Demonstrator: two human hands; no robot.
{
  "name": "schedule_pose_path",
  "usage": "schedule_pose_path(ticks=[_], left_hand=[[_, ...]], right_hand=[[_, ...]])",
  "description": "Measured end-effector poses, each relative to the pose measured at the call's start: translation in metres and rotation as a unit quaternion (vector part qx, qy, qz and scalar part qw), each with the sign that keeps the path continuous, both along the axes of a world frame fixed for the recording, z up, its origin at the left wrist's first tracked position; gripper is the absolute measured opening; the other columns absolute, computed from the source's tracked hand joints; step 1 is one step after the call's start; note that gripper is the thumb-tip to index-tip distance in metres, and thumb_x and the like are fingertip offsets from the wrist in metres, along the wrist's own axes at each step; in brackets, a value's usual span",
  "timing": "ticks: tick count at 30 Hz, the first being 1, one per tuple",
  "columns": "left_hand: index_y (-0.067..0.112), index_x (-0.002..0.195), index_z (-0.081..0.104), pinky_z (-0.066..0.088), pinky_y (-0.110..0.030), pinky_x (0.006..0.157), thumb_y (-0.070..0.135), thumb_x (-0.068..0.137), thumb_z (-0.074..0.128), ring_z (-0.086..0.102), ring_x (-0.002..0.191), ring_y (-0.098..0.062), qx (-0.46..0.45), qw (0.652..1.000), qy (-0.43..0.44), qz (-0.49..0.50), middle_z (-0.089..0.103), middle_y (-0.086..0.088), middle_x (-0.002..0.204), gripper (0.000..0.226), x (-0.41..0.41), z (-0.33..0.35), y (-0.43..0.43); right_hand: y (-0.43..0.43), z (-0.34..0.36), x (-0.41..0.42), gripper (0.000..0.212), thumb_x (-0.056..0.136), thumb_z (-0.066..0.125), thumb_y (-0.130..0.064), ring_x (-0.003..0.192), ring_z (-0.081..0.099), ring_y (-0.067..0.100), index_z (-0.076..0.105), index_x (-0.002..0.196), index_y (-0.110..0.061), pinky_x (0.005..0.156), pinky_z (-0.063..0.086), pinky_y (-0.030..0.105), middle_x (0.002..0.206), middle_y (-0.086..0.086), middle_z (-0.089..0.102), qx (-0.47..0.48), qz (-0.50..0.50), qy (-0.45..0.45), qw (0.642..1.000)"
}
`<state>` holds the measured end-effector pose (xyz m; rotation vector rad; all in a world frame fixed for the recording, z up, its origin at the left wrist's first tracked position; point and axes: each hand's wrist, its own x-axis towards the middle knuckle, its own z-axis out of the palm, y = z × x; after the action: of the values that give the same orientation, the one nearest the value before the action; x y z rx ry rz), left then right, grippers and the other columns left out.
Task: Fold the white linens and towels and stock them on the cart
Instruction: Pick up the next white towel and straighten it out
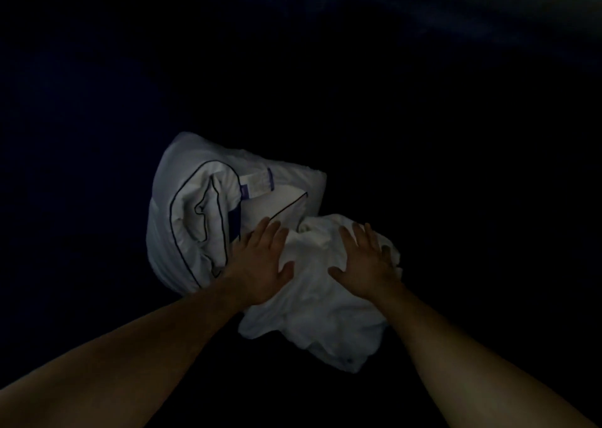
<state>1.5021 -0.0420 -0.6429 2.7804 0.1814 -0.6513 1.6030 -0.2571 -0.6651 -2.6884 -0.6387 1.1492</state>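
Carefully now: you are pressing your left hand (pixel 260 260) and right hand (pixel 365 261), fingers straight and loosely spread, onto the crumpled white linen (pixel 319 304) touching the dark-piped pillow (pixel 195 206), and in this gloom you are risking trapping unseen creases or dragging the pillow along.

Crumpled white linen (pixel 312 297), touching white pillow (pixel 202 212) with dark piping, left
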Motion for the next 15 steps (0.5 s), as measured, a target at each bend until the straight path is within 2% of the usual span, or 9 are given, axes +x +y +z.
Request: schedule_pose_path(ticks=[2, 7, 11, 13, 15], left_hand=[[0.017, 0.157, 0.011, 0.006, -0.045, 0.119, 0.067, 0.086, 0.006, -0.004, 0.151, -0.02, -0.005, 1.0, 0.01, -0.012, 0.007, -0.002, 0.165, 0.088, 0.001, -0.031, 0.01], [0.011, 0.155, 0.02, 0.008, -0.045, 0.119, 0.05, 0.098, 0.042, 0.003, 0.152, -0.025, -0.038, 0.999, -0.008, -0.029, 0.013, -0.009, 0.164, 0.072, -0.001, -0.084, 0.029], [0.006, 0.153, 0.027, 0.014, -0.049, 0.12, 0.044, 0.098, 0.05, 0.012, 0.15, -0.03, -0.063, 0.997, -0.023, -0.047, 0.021, -0.014, 0.161, 0.07, -0.003, -0.103, 0.034], [0.005, 0.152, 0.03, 0.017, -0.05, 0.119, 0.042, 0.097, 0.052, 0.014, 0.15, -0.032, -0.068, 0.996, -0.028, -0.05, 0.024, -0.015, 0.159, 0.07, -0.005, -0.108, 0.034], [0.005, 0.151, 0.03, 0.018, -0.05, 0.119, 0.042, 0.097, 0.052, 0.014, 0.15, -0.031, -0.067, 0.996, -0.034, -0.043, 0.025, -0.015, 0.159, 0.069, -0.005, -0.107, 0.034]], right_hand=[[0.018, -0.04, 0.011, 0.1, 0.09, 0.056, -0.06, 0.151, -0.014, 0.024, -0.011, 0.156, -0.028, 0.118, 0.005, 0.056, 0.165, 0.001, -0.015, -0.006, 0.001, 0.011, 1.0], [0.058, -0.127, 0.039, 0.111, 0.082, 0.07, -0.056, 0.151, -0.013, 0.025, -0.007, 0.157, -0.028, 0.117, 0.012, 0.063, 0.166, 0.001, -0.012, 0.005, 0.037, 0.014, 0.999], [0.079, -0.167, 0.043, 0.116, 0.079, 0.077, -0.049, 0.151, -0.008, 0.028, -0.006, 0.157, -0.027, 0.113, 0.014, 0.066, 0.166, 0.003, -0.002, -0.01, 0.062, 0.013, 0.998], [0.085, -0.178, 0.037, 0.1, 0.087, 0.07, -0.039, 0.148, 0.015, 0.033, 0.001, 0.158, -0.025, 0.112, 0.025, 0.061, 0.161, 0.01, 0.02, -0.028, 0.053, -0.008, 0.998], [0.086, -0.18, 0.03, 0.07, 0.096, 0.056, -0.027, 0.132, 0.039, 0.035, 0.021, 0.156, -0.022, 0.104, 0.04, 0.05, 0.148, 0.014, 0.042, -0.027, 0.031, -0.034, 0.999]])
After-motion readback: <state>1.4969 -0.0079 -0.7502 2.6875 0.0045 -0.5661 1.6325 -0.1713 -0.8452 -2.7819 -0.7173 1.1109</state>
